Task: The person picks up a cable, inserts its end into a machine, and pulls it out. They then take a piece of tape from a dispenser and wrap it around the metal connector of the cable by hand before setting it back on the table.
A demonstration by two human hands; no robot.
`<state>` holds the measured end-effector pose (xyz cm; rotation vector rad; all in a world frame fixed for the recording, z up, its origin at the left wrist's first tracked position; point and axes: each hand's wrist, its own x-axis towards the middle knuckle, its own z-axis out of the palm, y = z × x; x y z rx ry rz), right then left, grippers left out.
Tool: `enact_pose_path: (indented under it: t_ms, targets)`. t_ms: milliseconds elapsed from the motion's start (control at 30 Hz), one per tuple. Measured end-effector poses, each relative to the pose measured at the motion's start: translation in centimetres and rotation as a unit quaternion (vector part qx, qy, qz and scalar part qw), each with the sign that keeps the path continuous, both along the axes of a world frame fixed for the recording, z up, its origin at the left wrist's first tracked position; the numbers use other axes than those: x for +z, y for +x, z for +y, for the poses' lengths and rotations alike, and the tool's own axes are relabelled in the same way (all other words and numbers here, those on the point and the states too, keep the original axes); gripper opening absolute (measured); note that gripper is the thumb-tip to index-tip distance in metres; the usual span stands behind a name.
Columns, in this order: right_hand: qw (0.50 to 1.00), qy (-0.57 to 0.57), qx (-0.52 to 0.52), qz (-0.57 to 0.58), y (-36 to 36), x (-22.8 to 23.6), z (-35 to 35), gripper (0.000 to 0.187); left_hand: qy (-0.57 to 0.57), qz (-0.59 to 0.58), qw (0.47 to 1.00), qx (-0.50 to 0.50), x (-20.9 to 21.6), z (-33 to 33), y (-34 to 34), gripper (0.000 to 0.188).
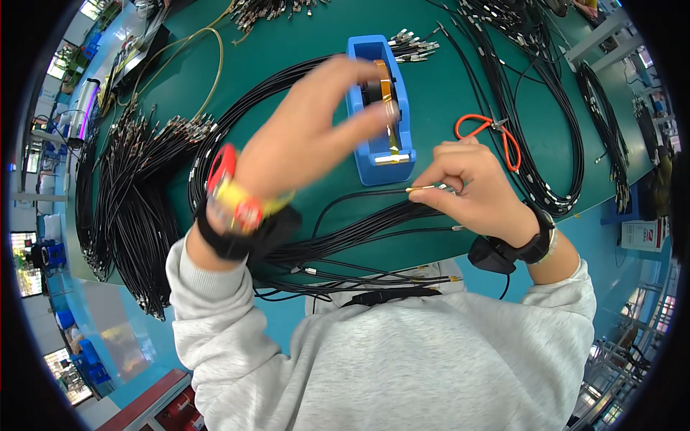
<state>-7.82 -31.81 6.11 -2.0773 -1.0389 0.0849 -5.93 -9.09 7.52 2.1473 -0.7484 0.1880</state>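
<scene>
My right hand [471, 183] pinches the gold-coloured end of a thin black cable [359, 194] between thumb and fingertips, just below the tape dispenser. My left hand [309, 133], blurred by motion, reaches over the blue tape dispenser [404, 118] with thumb and forefinger apart beside its roll of amber tape [384, 79]. Whether the fingers touch the tape I cannot tell. A strip of tape runs down to the dispenser's cutting edge [395, 159]. More black cables [338, 241] lie in a loose bundle under my hands, some with metal connectors at their ends.
Red-handled scissors [496, 124] lie right of the dispenser, on a large coil of black cables [568, 136]. Thick cable bundles [136, 194] hang over the left edge of the green table [287, 36]. Another cable bundle [611, 129] lies at the far right.
</scene>
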Motion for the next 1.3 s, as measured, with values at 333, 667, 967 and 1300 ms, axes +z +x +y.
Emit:
enact_pose_path:
  t_ms: [333, 667, 967, 1300]
  targets:
    - [0.917, 0.188, -0.003, 0.353, -0.1, 0.8, 0.6, 0.014, 0.067, -0.038, 0.997, -0.007, 0.0, -2.0, -6.8, 0.014]
    - [0.907, 0.097, -0.007, -0.41, -2.0, 0.0, -0.5, 0.026, -0.113, 0.147, 0.982, -0.044, -0.3, -2.6, -7.8, 0.013]
    - [0.933, 0.116, -0.024, -0.34, -1.8, 0.3, -0.8, 0.028, -0.033, 0.117, 0.991, -0.048, -1.1, -3.4, -7.8, 0.014]
    - [0.88, 0.064, 0.008, -0.47, -2.0, -0.7, -1.7, 0.028, -0.102, 0.256, 0.961, -0.031, -0.3, -3.8, -7.4, 0.017]
